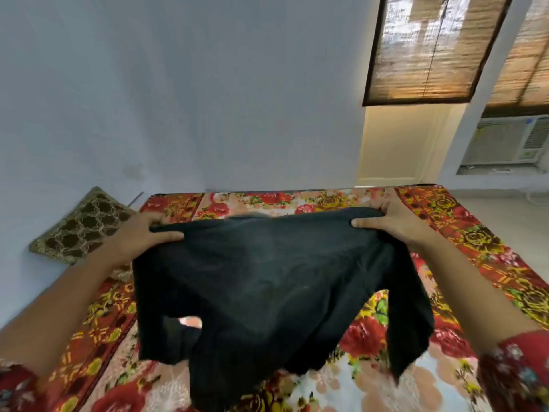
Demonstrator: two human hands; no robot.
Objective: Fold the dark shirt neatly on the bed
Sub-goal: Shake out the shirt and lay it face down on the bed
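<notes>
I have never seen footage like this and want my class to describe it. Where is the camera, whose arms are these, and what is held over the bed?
No machine: a person wears one wide-angle camera on the head, so the picture looks forward and down at their own arms. The left hand and the right hand each grip the top edge of a dark shirt, which hangs down towards the flower-patterned bed. A patterned cushion sits by the wall.
</notes>
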